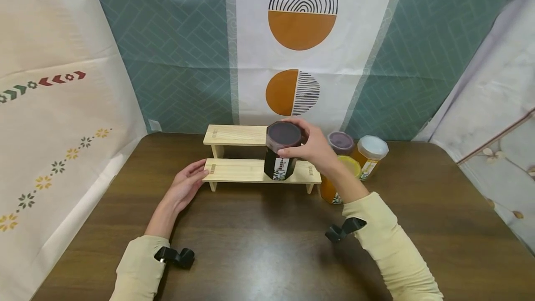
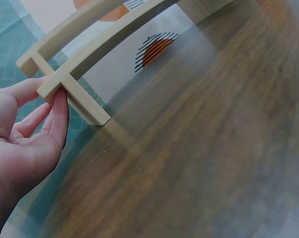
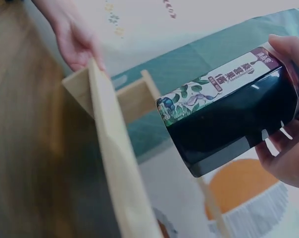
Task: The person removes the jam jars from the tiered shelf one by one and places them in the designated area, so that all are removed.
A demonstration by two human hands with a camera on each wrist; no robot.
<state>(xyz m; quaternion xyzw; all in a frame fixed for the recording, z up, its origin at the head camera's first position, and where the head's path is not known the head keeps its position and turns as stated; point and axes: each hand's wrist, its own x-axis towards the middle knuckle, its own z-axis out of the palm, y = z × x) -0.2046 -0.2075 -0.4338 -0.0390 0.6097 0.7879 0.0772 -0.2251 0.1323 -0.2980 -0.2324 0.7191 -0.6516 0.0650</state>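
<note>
A two-tier light wooden shelf (image 1: 238,171) stands on the brown table. My left hand (image 1: 189,184) pinches the left end of its lower board, thumb on top and fingers beneath, as the left wrist view shows. With my right hand (image 1: 311,145) I grip a dark jar (image 1: 279,164) around its purple lid (image 1: 284,134). Upright in the head view, the jar overlaps the lower board right of its middle. In the right wrist view a gap shows between the jar's base (image 3: 179,148) and the lower board (image 3: 115,148). Its label is white with printed plants.
Right of the shelf stand a purple-lidded jar (image 1: 340,142), a yellow-lidded amber jar (image 1: 329,190), partly behind my right forearm, and a white-lidded amber jar (image 1: 371,152). A patterned cloth (image 1: 188,59) hangs behind the table (image 1: 251,245).
</note>
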